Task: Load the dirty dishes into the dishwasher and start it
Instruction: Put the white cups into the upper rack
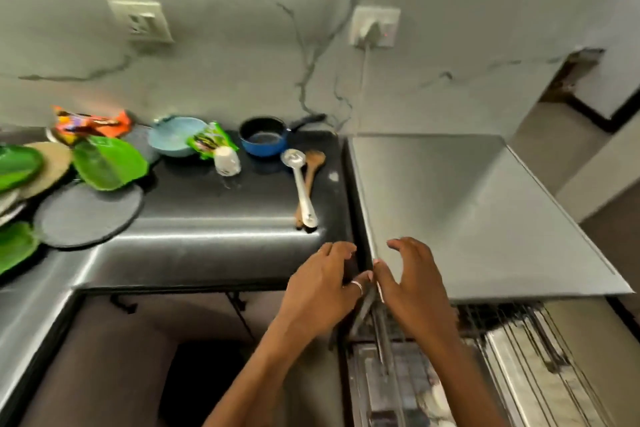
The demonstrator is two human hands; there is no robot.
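Observation:
My left hand [322, 284] and my right hand [412, 284] hover side by side over the gap between the dark counter [221, 218] and the steel-topped dishwasher [467, 204]. Both have loosely curled fingers and hold nothing. Below them the dishwasher's wire rack [485, 357] is pulled out. On the counter lie a metal spoon [301, 184] and a wooden spoon [311, 166], a blue saucepan [265, 140], a light blue bowl [175, 137], a white cup [227, 160], a dark round plate [86, 215] and green leaf-shaped plates [107, 163].
Snack packets lie at the back: an orange one [90, 123] and a green one [211, 140]. More plates are stacked at the far left [20, 170]. A plug and cord [372, 31] hang on the marble wall. Open floor lies below the counter's front edge.

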